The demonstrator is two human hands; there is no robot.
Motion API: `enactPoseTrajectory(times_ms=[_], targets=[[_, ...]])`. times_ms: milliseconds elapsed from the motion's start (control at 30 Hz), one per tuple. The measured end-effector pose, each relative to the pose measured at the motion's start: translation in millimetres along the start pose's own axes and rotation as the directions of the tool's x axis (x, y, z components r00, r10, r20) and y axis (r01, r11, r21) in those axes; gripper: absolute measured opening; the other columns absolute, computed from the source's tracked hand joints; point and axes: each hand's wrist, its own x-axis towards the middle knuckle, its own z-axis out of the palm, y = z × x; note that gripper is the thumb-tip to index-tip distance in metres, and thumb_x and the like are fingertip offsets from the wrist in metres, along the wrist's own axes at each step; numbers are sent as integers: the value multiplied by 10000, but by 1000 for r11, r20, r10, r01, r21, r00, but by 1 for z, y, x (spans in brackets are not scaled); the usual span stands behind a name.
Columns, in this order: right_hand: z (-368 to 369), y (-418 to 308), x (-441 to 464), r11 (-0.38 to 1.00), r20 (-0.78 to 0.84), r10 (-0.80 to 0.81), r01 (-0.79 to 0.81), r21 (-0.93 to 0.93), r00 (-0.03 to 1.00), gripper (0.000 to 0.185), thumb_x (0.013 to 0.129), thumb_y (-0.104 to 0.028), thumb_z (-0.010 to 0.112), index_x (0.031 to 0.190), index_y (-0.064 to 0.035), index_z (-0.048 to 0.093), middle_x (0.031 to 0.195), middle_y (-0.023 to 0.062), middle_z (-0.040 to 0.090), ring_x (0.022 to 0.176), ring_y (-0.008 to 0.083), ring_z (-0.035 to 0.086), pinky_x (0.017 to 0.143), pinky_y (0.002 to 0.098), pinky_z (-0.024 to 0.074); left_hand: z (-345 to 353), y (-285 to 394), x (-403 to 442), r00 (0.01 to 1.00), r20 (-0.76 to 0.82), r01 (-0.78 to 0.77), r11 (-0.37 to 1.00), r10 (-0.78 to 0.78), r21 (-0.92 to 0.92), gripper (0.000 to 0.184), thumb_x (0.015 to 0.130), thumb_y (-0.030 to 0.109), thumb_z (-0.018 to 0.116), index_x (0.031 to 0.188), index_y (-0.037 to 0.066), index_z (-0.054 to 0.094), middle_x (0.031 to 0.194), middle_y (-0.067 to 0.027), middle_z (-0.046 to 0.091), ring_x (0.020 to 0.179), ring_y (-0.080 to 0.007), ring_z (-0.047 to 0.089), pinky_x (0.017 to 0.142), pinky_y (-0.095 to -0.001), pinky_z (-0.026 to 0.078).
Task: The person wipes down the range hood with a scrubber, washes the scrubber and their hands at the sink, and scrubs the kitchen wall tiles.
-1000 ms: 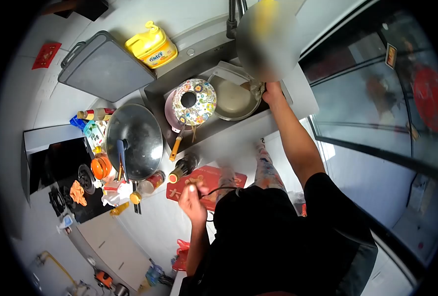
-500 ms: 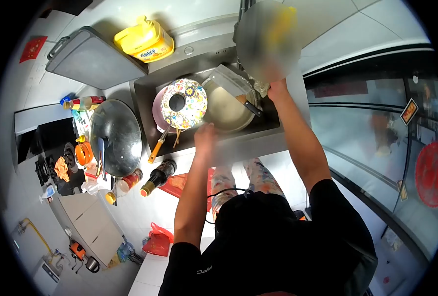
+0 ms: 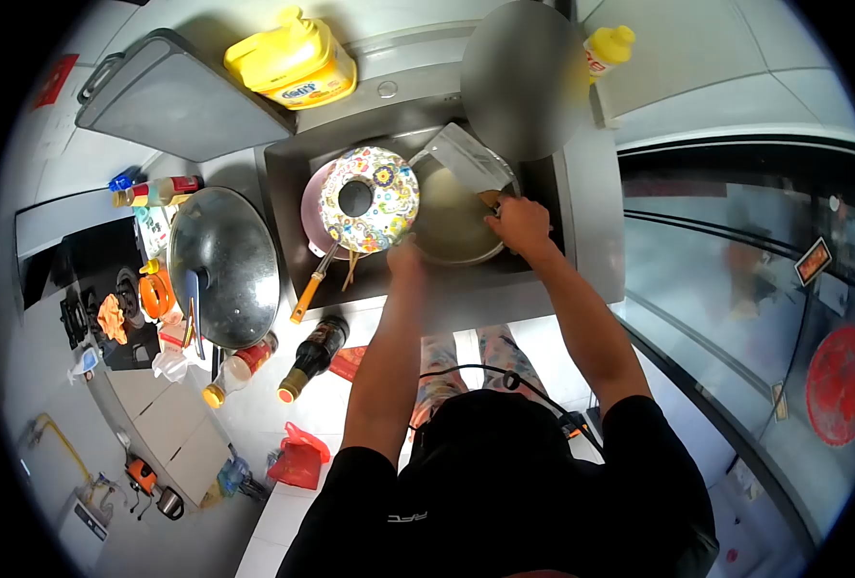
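Cleaver (image 3: pixel 468 159) positioned at far side of basin (image 3: pixel 461 258) in steel sink (image 3: pixel 381 122); right hand (image 3: pixel 522 227) clasps its handle. Left hand (image 3: pixel 403 257) blurred: grip cannot be told. Detergent jug (image 3: pixel 297 65) far left; glazed panels (image 3: pixel 712 246) right.

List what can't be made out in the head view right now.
All in the head view:
Left hand: fingers blurred, so contact with the floral-patterned bowl is unclear.
Handle of the cleaver: hidden by the right hand.
Contents of the pink basin: covered by the floral-patterned bowl.
Sink, far right corner: behind a blurred grey disc.
Yellow jug, fine print: too small.
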Motion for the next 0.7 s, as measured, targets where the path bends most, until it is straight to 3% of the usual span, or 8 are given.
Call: enactPoseTrajectory(times_ms=[67, 200, 367, 433, 467, 567, 633, 700], targets=[[4, -8, 9, 999, 31, 3, -2, -34, 1000, 362, 793, -390, 734, 925, -53, 720, 901, 170, 712, 852, 337, 698, 755, 427, 553, 8, 10, -17, 998, 42, 69, 881, -56, -469, 257, 911, 183, 628, 1155, 108, 602, 1001, -39, 643, 745, -168, 599, 656, -299, 463], [26, -10, 17, 994, 55, 0, 6, -112, 998, 355, 781, -390, 754, 915, -62, 722, 908, 153, 715, 860, 325, 702, 754, 417, 555, 0, 32, -38, 990, 121, 126, 847, -73, -517, 218, 941, 249, 609, 1115, 118, 595, 1041, -32, 638, 924, -201, 614, 826, -416, 463], [38, -13, 24, 990, 84, 40, -28, -136, 996, 346, 773, -373, 760, 890, -50, 722, 905, 162, 714, 856, 321, 702, 761, 414, 558, -21, 6, 24, 956, 209, 290, 765, -205, -575, 260, 962, 324, 509, 1123, 133, 578, 1071, -40, 618, 1014, -227, 591, 941, -449, 413], [34, -13, 24, 990, 72, 40, -30, -139, 997, 337, 774, -363, 758, 884, -46, 723, 903, 166, 714, 856, 322, 702, 764, 415, 558, -28, 10, 22, 948, 146, 313, 737, -284, -599, 304, 949, 315, 457, 1162, 127, 566, 1174, -55, 589, 1087, -234, 564, 1055, -472, 313], [31, -13, 23, 993, 67, 30, -22, -120, 997, 343, 770, -364, 754, 881, -42, 723, 901, 170, 713, 856, 327, 701, 769, 418, 559, -35, 13, 20, 948, 163, 314, 722, -273, -617, 358, 933, 305, 431, 1226, 129, 537, 1272, -65, 549, 1173, -231, 531, 1118, -491, 193], [9, -19, 19, 994, 102, 19, -8, -108, 995, 340, 772, -352, 735, 900, -37, 728, 931, 176, 712, 872, 335, 699, 787, 424, 557, -48, 20, 16, 953, 159, 299, 702, -258, -646, 396, 945, 320, 391, 1274, 133, 510, 1299, -64, 539, 1214, -220, 524, 1123, -490, 173], [-5, -22, 19, 993, 138, 20, -4, -117, 990, 334, 779, -339, 720, 921, -36, 732, 963, 178, 712, 887, 339, 699, 801, 426, 554, -46, 40, -24, 972, 205, 222, 719, -112, -658, 404, 960, 335, 358, 1277, 131, 505, 1269, -59, 564, 1210, -211, 542, 1115, -490, 181], [-20, -21, 26, 988, 186, -39, 66, -139, 982, 348, 775, -343, 726, 921, -27, 729, 956, 180, 712, 889, 339, 698, 806, 424, 555, -57, 37, -7, 971, 140, 238, 720, -194, -652, 400, 971, 352, 340, 1253, 131, 518, 1182, -57, 610, 1144, -209, 582, 1085, -485, 216]])
